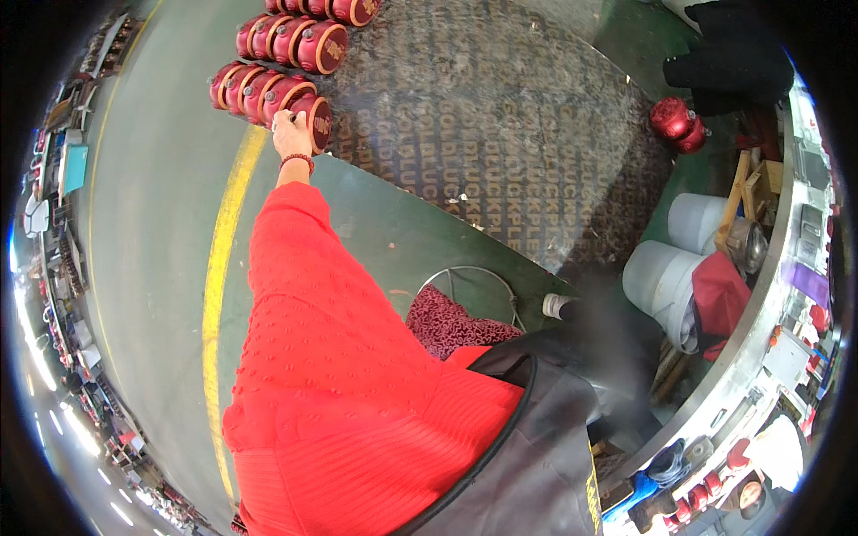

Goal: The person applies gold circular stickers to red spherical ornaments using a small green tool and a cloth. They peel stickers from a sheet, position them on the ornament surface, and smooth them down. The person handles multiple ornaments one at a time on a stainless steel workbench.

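My left arm, in a red knitted sleeve, reaches out to the far left, with a beaded bracelet at the wrist. My left hand is closed on a red drum-shaped jar at the near end of a row. This jar has an orange-gold rim and a gold emblem on its round face. Behind it, more red jars of the same kind stand side by side, small metallic knobs on their tops. Another row lies beyond. My right hand is out of the picture.
A dark printed mat covers the floor beside the rows. Two red jars stand at its far right. White buckets, a red cloth and a cluttered bench line the right. A patterned cushion lies near my shoe.
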Motion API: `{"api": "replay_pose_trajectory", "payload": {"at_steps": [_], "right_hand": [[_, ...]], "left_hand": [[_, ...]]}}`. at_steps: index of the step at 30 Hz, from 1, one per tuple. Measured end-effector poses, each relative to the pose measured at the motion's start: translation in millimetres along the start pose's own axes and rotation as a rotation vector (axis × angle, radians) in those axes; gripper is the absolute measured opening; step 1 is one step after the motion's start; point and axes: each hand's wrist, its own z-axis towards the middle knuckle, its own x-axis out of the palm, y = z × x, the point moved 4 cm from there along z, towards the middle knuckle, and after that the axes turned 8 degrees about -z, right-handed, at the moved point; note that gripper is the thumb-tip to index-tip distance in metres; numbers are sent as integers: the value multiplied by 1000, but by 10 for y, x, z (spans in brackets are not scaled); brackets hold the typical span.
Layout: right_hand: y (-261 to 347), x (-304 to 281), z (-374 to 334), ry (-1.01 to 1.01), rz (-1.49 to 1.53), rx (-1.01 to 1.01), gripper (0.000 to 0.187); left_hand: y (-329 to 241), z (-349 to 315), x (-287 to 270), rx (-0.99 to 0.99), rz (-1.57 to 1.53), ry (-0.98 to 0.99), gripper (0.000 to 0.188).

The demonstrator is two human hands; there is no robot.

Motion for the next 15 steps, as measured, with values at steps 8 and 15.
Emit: {"api": "replay_pose_trajectory", "payload": {"at_steps": [8, 15], "right_hand": [[30, -96, -62, 13, 11, 19, 48], [-30, -152, -91, 13, 31, 46, 46]], "left_hand": [[101, 112, 38, 81, -47, -6, 29], [50, 13, 58, 107, 41, 64, 31]]}}
